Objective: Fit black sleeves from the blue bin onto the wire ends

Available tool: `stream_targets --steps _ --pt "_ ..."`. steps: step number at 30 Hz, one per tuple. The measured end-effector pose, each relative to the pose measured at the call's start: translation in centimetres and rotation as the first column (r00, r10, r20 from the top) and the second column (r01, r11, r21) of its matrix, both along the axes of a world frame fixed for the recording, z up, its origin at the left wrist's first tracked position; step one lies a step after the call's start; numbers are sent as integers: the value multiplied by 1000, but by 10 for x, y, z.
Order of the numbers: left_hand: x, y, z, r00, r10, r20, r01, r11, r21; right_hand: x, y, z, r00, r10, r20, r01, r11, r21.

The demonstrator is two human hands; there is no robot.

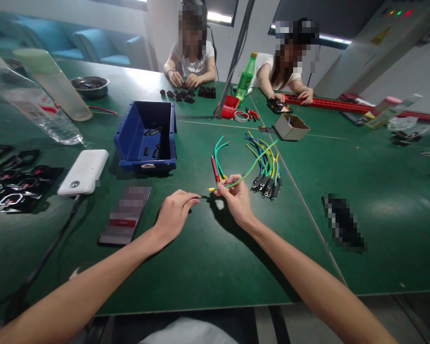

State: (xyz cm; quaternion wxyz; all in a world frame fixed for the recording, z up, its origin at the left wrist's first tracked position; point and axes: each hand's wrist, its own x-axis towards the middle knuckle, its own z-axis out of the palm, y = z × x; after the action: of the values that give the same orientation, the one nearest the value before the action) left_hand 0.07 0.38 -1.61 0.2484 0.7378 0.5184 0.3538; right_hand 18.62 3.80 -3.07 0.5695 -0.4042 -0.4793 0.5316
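Observation:
My right hand (236, 198) pinches a green and yellow wire (252, 167) near its end, just above the green table (208, 258). The wire runs up and to the right over a bundle of coloured wires with black connectors (265, 177). My left hand (175, 210) is a little to the left, its fingertips closed on a small dark part that points at the wire's tip. A smaller bunch of green and red wires (218, 162) lies just beyond my hands.
A blue bin (146, 136) with small black parts stands at the centre left. A white power bank (83, 172), a plastic bottle (32, 102) and black trays (14, 179) lie to the left. A small cardboard box (291, 126) sits behind the wires. Two people work across the table.

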Motion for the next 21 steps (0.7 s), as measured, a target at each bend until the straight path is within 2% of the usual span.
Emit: stream_targets --steps 6,13,21 --pt "-1 1 2 996 74 -46 -71 995 68 0 -1 2 999 44 -16 -44 998 -46" --pt "-3 4 -3 999 53 8 -53 998 36 -2 -5 6 999 43 -26 -44 998 -54" --pt "-4 4 1 1000 8 9 -8 1000 6 -6 -12 6 999 32 -10 -32 999 -44"
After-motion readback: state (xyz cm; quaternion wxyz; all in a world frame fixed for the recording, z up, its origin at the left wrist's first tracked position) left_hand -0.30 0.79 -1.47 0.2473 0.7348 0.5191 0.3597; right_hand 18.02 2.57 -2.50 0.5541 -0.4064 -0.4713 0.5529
